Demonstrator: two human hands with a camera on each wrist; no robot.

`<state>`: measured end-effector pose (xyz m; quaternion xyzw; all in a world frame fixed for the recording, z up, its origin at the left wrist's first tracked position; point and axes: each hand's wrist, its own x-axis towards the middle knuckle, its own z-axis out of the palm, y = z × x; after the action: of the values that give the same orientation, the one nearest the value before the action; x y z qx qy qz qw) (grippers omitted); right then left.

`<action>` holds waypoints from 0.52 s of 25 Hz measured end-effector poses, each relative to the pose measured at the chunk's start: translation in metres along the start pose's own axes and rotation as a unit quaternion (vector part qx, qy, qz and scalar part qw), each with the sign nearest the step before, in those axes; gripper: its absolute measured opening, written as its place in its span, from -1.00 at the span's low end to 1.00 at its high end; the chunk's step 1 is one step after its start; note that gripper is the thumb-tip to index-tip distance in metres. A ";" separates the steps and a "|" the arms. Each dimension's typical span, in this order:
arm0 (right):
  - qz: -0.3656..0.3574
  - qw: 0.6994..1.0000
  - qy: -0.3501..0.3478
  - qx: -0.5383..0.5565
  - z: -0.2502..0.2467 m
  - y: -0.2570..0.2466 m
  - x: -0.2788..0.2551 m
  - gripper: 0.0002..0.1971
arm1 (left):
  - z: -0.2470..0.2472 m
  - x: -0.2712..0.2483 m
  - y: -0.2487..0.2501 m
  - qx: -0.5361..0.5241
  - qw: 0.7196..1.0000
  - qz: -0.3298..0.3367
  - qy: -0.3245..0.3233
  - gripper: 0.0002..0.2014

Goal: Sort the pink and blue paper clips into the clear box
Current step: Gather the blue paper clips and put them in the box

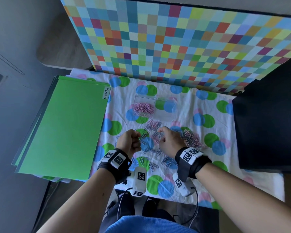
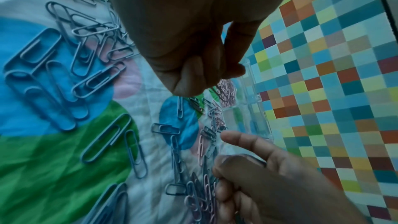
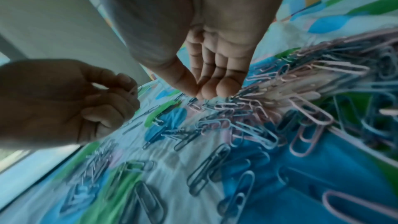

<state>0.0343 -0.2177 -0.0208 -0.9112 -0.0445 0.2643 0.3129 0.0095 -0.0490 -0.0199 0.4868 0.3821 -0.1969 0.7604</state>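
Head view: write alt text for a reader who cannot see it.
Two hands, the left hand curled and the right hand with fingertips down, work over blue and pink paper clips scattered on a dotted cloth. Beyond them a clear box holds pink clips in its left compartment; green folders lie to the left.

You stand at a staged desk in what looks like an office set up for recording. A stack of green folders [image 1: 62, 125], the top one labelled "Permits", lies at your left on a cloth [image 1: 198, 101] printed with blue, green and pink dots. A checkered board [image 1: 175, 39] of many colours stands behind the desk as a backdrop. Paper clips [image 1: 155, 126] lie strewn over the cloth. Marker-tagged bands [image 1: 115, 158] wrap your wrists.
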 end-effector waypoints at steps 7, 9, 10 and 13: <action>-0.035 0.987 -0.009 -0.160 0.010 -0.016 0.004 -0.93 | -0.008 0.003 0.001 0.365 0.927 0.064 0.048 -0.78; -0.022 0.986 -0.021 -0.165 0.009 -0.021 0.006 -0.94 | -0.015 0.001 0.005 0.369 0.927 0.057 0.039 -0.78; -0.014 0.986 -0.028 -0.166 0.008 -0.024 0.006 -0.93 | -0.017 0.000 0.008 0.359 0.931 0.057 0.035 -0.77; -0.019 0.981 -0.045 -0.189 0.003 -0.031 0.004 -0.85 | -0.027 -0.005 0.019 0.299 0.952 0.061 0.037 -0.80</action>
<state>0.0383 -0.1899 -0.0060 -0.9400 -0.1248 0.2863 0.1372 0.0084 -0.0167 -0.0115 0.7209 0.3038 -0.2373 0.5759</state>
